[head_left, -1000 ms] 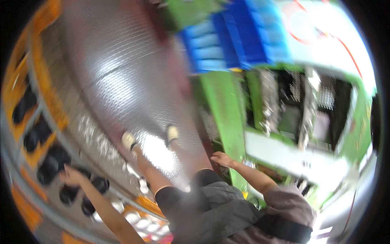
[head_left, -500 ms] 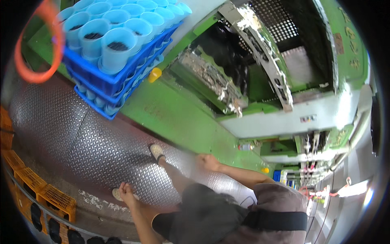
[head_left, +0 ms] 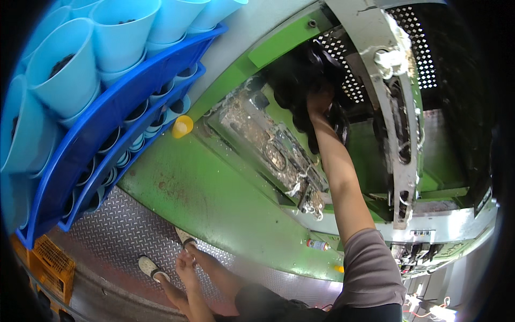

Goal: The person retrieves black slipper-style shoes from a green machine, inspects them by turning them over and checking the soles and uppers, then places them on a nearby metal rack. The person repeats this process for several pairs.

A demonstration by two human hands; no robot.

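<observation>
My right arm reaches into the opening of a green and grey machine [head_left: 263,209]. Deep in its shadow, my right hand [head_left: 320,99] is at dark, glossy, rounded shapes [head_left: 300,115]; its fingers are too dark to make out. Down by my legs, my left hand [head_left: 186,265] hangs above the floor with its fingers curled in. Whether anything is inside them is hidden. A worn metal bracket [head_left: 276,147] coated in fluff lies just left of my right forearm. To its right rises a slotted grey frame bar [head_left: 397,134] with white fibre stuck to it.
Blue trays [head_left: 123,91] of light blue cups [head_left: 126,32], some with dark contents, are stacked at the left. A yellow cup [head_left: 182,126] and a spray can [head_left: 317,244] sit on the green ledge. Orange crates [head_left: 51,268] stand by the tread-plate floor [head_left: 107,220].
My right hand has gone from beside my body up into the machine opening. The view has moved nearer the machine and cup trays. My left hand stays low; the orange ring has left view.
</observation>
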